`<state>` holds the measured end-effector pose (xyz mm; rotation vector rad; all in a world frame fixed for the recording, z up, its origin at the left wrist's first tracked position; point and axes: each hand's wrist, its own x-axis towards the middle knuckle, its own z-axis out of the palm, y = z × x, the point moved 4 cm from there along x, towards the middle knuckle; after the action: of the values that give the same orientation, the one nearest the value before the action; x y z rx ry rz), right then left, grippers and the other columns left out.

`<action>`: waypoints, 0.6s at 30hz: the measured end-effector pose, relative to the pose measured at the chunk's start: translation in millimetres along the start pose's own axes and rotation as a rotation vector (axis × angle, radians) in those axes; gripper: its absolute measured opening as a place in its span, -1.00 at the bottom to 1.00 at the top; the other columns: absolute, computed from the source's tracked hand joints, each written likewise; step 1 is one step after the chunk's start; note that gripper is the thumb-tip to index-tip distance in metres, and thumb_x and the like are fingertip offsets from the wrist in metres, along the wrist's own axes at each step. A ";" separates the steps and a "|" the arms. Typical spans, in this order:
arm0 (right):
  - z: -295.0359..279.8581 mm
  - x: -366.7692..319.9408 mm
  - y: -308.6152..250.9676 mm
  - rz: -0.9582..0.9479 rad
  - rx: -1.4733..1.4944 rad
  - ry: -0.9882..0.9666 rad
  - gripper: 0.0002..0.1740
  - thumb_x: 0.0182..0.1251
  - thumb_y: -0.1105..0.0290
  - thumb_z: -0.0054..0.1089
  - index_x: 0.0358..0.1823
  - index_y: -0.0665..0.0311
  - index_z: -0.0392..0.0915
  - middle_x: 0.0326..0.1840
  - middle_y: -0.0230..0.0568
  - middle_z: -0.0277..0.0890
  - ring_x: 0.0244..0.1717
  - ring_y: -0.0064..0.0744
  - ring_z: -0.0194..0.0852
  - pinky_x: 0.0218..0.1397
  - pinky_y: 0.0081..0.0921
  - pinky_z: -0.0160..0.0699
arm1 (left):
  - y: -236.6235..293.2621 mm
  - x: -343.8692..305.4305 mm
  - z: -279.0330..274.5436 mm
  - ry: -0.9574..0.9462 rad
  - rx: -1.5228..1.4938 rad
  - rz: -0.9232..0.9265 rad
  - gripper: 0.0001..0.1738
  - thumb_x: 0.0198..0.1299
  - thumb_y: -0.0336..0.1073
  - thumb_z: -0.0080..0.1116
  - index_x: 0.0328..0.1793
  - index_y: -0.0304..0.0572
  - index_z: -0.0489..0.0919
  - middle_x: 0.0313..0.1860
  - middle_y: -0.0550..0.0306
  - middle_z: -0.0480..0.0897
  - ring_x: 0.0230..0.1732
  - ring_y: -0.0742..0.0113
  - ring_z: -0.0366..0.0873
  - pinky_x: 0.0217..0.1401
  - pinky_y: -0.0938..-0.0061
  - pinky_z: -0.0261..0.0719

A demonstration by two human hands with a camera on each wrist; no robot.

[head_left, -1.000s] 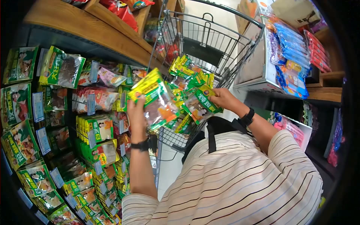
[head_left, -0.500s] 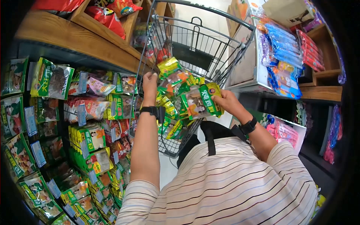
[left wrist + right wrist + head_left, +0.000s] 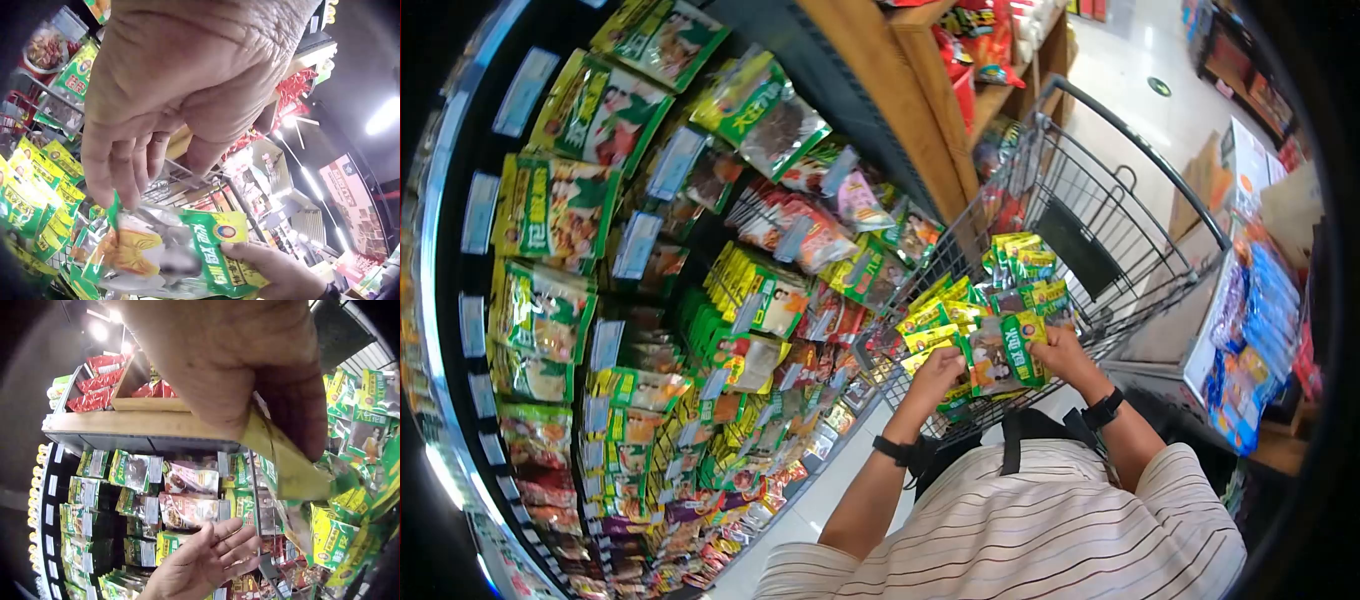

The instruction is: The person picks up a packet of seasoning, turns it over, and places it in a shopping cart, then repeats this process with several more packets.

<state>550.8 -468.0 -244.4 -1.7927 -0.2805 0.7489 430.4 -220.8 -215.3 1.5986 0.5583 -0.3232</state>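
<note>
My right hand [image 3: 1063, 355] pinches a green and yellow snack packet [image 3: 1000, 358] by its printed end. This packet has a clear window with dark food inside and hangs over the shopping cart [image 3: 1072, 245]. Beside the packet's other end is my left hand [image 3: 937, 375], fingers loosely bent and holding nothing. In the right wrist view the left palm [image 3: 203, 562] faces up with its fingers spread. Several similar packets [image 3: 945, 305] lie heaped in the cart below both hands.
On the left, a rack holds rows of hanging packets [image 3: 555, 207] with price tags. A wooden shelf [image 3: 930, 110] with red bags stands behind the cart. Blue packs [image 3: 1270, 315] sit on a white box at the right.
My left hand has let go of its packet in the cart and come near the one in my right hand. The view has turned left, showing more of the rack.
</note>
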 end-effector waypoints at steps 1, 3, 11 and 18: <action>4.5 5.3 -10.8 -0.019 -0.080 -0.034 -0.83 0.37 0.37 0.21 -0.25 0.36 0.59 -0.40 -0.46 0.55 -0.35 -0.68 0.45 -0.26 -0.53 0.46 | 6.9 -10.8 -3.7 0.017 -0.041 -0.012 -0.42 0.39 -0.02 0.17 0.33 -0.33 0.44 0.09 -0.01 0.61 0.13 0.30 0.56 0.15 0.43 0.53; 16.8 9.8 -23.0 -0.061 -0.033 -0.097 -0.81 0.34 0.36 0.22 -0.27 0.37 0.57 -0.45 -0.38 0.52 -0.39 -0.61 0.42 -0.29 -0.46 0.44 | 16.4 -30.9 -11.7 0.056 -0.069 -0.003 -0.49 0.44 -0.06 0.11 0.32 -0.29 0.44 0.11 0.06 0.58 0.13 0.30 0.59 0.15 0.40 0.55; 47.9 10.7 -45.7 -0.186 -0.396 -0.085 -0.61 0.36 0.16 0.12 -0.09 0.40 0.57 -0.34 0.09 0.62 -0.35 -0.08 0.60 -0.21 -0.17 0.50 | -16.8 -68.8 -56.5 0.074 -0.200 0.006 -0.58 0.39 -0.04 0.17 0.21 -0.13 0.54 0.02 0.21 0.64 0.03 0.37 0.63 0.08 0.43 0.60; 16.0 8.3 -6.1 0.072 -0.079 0.084 -0.76 0.38 0.32 0.13 -0.14 0.36 0.60 -0.35 -0.31 0.64 -0.33 -0.44 0.58 -0.19 -0.39 0.54 | -22.7 -109.4 -89.2 0.133 -0.211 -0.046 -0.59 0.43 -0.06 0.09 0.20 -0.21 0.54 0.06 0.05 0.66 0.02 0.27 0.66 0.10 0.40 0.58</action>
<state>548.5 -449.1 -244.6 -1.9120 -0.1929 0.7198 315.9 -149.7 -167.6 1.4112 0.7087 -0.1859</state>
